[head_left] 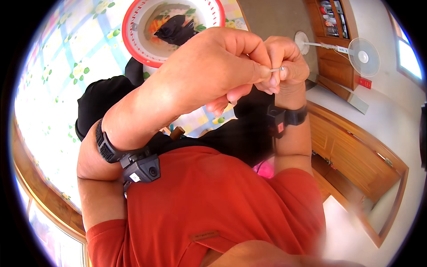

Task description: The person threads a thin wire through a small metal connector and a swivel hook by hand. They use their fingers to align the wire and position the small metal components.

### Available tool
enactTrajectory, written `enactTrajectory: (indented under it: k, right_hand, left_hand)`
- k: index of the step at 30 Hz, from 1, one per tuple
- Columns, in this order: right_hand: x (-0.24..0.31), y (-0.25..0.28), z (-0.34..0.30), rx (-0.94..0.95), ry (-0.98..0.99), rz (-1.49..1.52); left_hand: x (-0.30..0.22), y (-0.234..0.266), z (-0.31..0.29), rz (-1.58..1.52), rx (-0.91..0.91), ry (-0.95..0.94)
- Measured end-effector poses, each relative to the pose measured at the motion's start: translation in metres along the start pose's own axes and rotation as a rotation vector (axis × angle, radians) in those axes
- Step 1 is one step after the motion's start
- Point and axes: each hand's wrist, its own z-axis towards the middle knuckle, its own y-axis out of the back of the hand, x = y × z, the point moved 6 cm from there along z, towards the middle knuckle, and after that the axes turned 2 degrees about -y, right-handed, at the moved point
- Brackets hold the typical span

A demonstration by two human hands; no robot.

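Head view: left hand (pixel 218 62) and curled right hand (pixel 291 58) pinch a thin, shiny rod (pixel 276 70).

Red short-sleeved shirt (pixel 222 191), brown label (pixel 205 236), black trousers (pixel 249 133), black forearm straps (pixel 106 147), boxy camera (pixel 143 171)

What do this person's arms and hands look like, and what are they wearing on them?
Both the left hand and right hand are ungloved, below short red sleeves. Each arm wears a black strap: the left strap carries a black camera box with a round lens and white label; the right's black box has a small red label.
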Motion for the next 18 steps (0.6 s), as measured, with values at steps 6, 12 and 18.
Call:
enactTrajectory:
  k: [6,12,18]
  right_hand:
    - [-0.0031,0.0049,0.0010,-0.004,-0.003,-0.014]
    - [-0.0022,0.0075,0.0038,-0.001,0.015,-0.040]
    - [0.0053,0.0100,0.0036,-0.076,-0.027,-0.190]
  left_hand:
    - [-0.0002,0.0007,0.0001,0.032,-0.032,-0.008]
    - [-0.0020,0.0031,0.0001,0.121,-0.096,-0.036]
    - [-0.0014,0.0064,0.0035,0.164,-0.134,-0.003]
